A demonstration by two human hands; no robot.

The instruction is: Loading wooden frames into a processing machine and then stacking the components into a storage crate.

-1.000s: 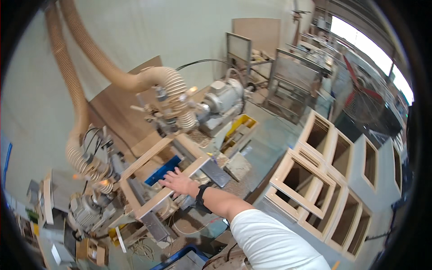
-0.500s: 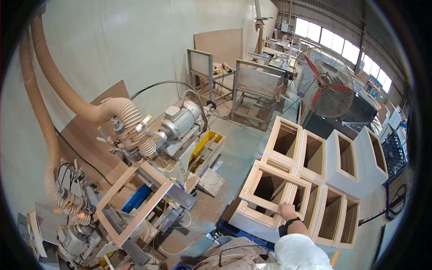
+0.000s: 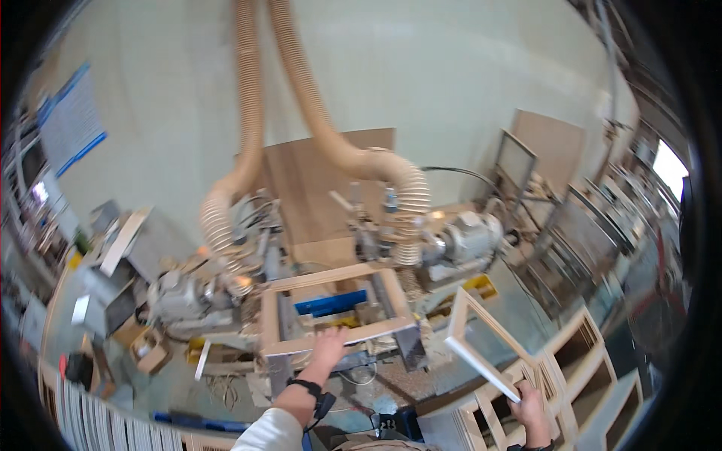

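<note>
A rectangular wooden frame [image 3: 308, 345] lies flat on the machine's two dark support rails. My left hand [image 3: 329, 347] is closed over its near rail, fingers reaching toward the inner edge. On the right, my right hand [image 3: 531, 410] grips the lower corner of a second wooden frame [image 3: 489, 370], with a white outer edge. That frame is held tilted in the air, above the stacks of similar frames [image 3: 472, 422] at lower right. A blue part [image 3: 331, 304] shows through the opening of the first frame.
Two motors [image 3: 180, 295] [image 3: 470, 239] flank the machine, and ribbed dust hoses [image 3: 248, 90] come down to it. White-edged panels [image 3: 98, 421] stand in a row at lower left. Metal racks [image 3: 575, 240] stand farther right. Sawdust [image 3: 391, 383] covers the floor nearby.
The view has swung left toward the machine. My right hand has lifted a frame off the stack and brought it up. My left hand is now on the frame lying on the machine.
</note>
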